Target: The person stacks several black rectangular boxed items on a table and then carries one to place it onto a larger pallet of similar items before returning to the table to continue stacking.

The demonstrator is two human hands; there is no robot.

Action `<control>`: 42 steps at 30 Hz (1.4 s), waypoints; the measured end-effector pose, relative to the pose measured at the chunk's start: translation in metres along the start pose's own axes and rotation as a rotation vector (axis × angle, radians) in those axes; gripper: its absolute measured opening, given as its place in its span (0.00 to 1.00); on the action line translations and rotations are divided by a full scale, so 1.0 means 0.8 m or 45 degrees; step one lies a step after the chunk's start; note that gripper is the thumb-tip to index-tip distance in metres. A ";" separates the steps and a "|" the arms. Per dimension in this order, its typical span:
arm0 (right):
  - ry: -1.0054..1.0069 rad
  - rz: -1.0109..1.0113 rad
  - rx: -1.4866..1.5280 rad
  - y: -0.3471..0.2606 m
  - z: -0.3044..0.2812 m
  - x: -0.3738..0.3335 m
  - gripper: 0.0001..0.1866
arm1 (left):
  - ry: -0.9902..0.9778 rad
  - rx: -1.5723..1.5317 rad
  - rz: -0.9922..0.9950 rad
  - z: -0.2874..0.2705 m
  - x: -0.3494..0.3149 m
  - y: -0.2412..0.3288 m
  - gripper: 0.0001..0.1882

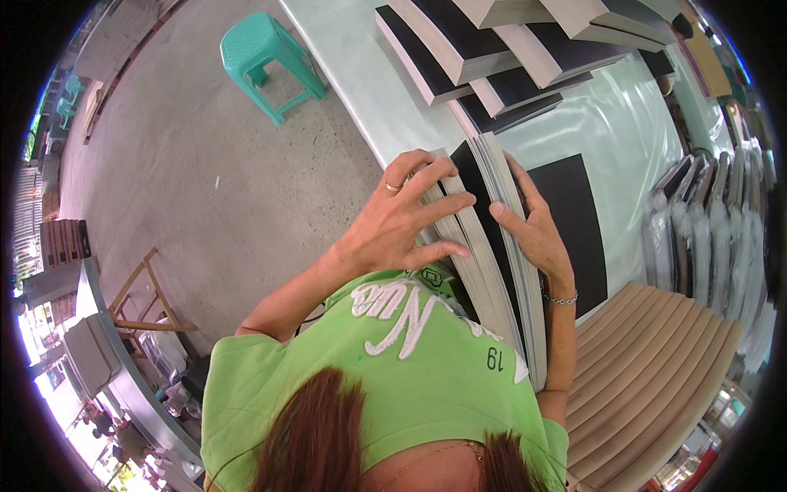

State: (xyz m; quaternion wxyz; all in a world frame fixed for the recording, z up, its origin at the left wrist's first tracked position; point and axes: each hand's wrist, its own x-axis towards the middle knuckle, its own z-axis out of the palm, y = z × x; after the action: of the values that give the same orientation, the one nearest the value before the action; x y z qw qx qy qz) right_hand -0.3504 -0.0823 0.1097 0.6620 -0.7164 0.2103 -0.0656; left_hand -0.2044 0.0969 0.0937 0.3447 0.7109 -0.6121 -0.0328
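Observation:
Several thick pale page blocks with black covers stand on edge against my front, at the table's near edge. My left hand (414,209) is over the left book (471,246), its fingers spaced and bent across the page edges and its thumb lower down. My right hand (533,225) grips the right book (510,238) from its outer side, thumb on the page edges and fingers mostly hidden behind it. A black cover face shows in the gap between the two books. The lower ends rest against my green shirt.
More black-covered books (525,61) lie in overlapping piles on the pale table (631,107). A flat black sheet (574,230) lies right of my right hand. Brown curved boards (656,369) are stacked at the near right, with plastic-wrapped items (713,213) beyond. A green stool (266,61) stands on the floor.

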 end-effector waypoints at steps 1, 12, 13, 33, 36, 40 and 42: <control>0.007 -0.007 -0.026 0.000 0.000 0.000 0.40 | -0.028 0.016 0.045 -0.001 0.004 0.000 0.36; -0.005 -0.049 -0.061 0.006 -0.003 0.000 0.40 | -0.100 0.007 0.140 0.004 0.026 0.009 0.42; -0.005 -0.054 -0.063 0.006 -0.002 0.000 0.40 | -0.095 0.009 0.141 0.004 0.025 0.008 0.42; -0.005 -0.026 0.022 0.004 0.001 -0.001 0.42 | -0.029 0.014 0.150 0.005 0.012 0.004 0.40; -0.010 -0.027 0.034 0.004 0.002 -0.001 0.42 | -0.039 0.016 0.138 0.003 0.011 0.004 0.39; -0.012 -0.005 0.065 0.001 0.003 -0.001 0.42 | -0.054 0.010 0.112 0.008 0.010 0.001 0.43; -0.007 -0.013 0.052 0.004 0.003 -0.001 0.42 | -0.047 0.002 0.118 0.008 0.010 0.001 0.43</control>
State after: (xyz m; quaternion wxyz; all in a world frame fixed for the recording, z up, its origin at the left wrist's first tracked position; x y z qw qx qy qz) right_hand -0.3511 -0.0799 0.1067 0.6768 -0.7039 0.2034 -0.0713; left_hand -0.2060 0.0870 0.0919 0.3340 0.6814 -0.6506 -0.0293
